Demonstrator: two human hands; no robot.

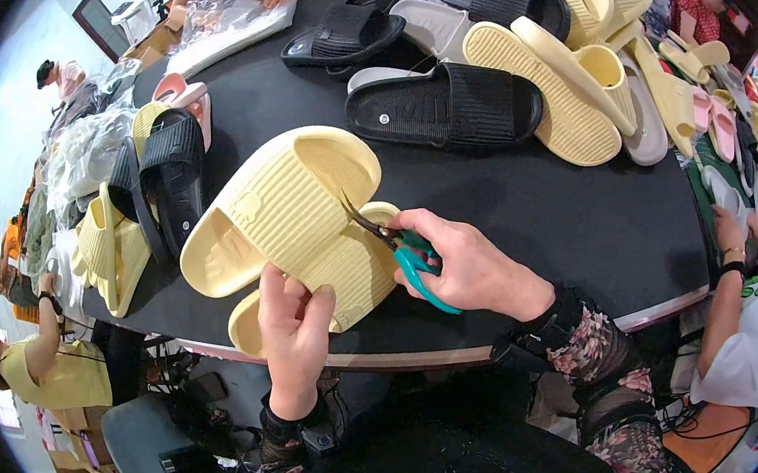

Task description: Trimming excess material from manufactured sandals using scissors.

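A pale yellow slide slipper [278, 201] is tilted above the near edge of the black table, its ribbed strap facing up. A second yellow slipper [360, 280] shows partly beneath it. My left hand [293, 342] is closed, thumb and fingers pinching the slippers where the two meet. In my right hand [489, 271] is a pair of scissors with teal handles [420, 278], fingers through the loops. The dark blades are slightly parted, with their tips beside the upper slipper's strap edge. Whether they touch it I cannot tell.
Black slides [444, 108] and yellow slides [544, 94] are heaped at the far right. Another pile of black slides [174, 179] and yellow ones stands at the left, near clear plastic bags [92, 142]. Several people work around the table [526, 230]; a grey chair [156, 445] stands at lower left.
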